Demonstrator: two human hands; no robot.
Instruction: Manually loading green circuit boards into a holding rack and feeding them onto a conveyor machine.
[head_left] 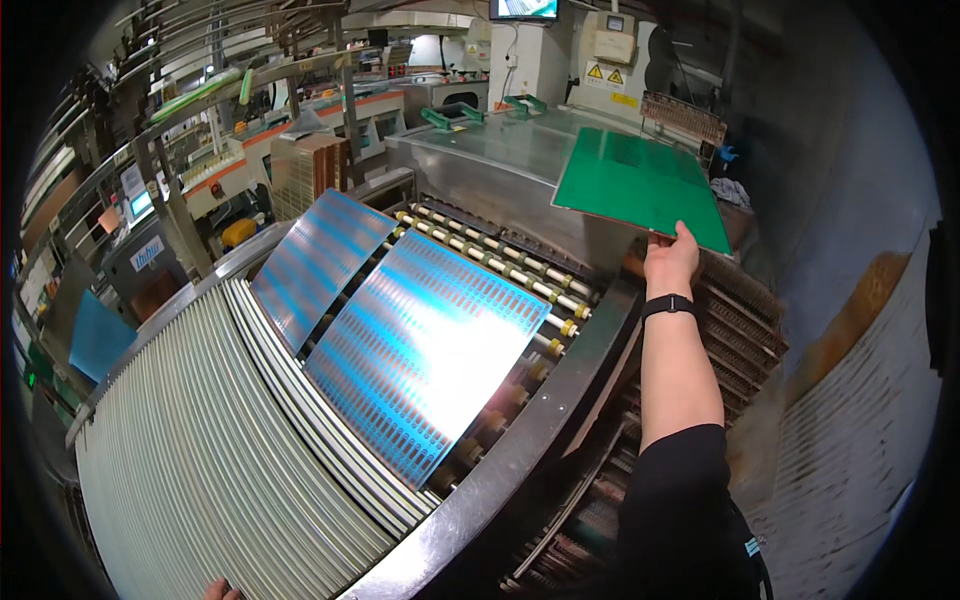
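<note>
My right hand (pixel 672 262), with a dark band at the wrist, grips a flat green panel (pixel 640 185) by its near edge. The thumb lies on top, and the other fingers are mostly hidden below. The panel is held out beside the metal machine cover. Only a few fingertips of my left hand (pixel 217 590) show at the lower edge, over the ribbed rollers, so its grip cannot be made out. Between my arms, a shiny blue-and-copper patterned panel (pixel 425 350) lies on the conveyor. Another such panel (pixel 320 265) lies to its left.
Pale closely spaced rollers (pixel 230 450) fill the lower left, bordered by a metal rail (pixel 500 460). Slotted racks (pixel 735 330) stand beneath my right forearm. A broad metal cover (pixel 500 145) with green handles lies behind the conveyor. Stacked brown boards (pixel 318 175) stand at far left.
</note>
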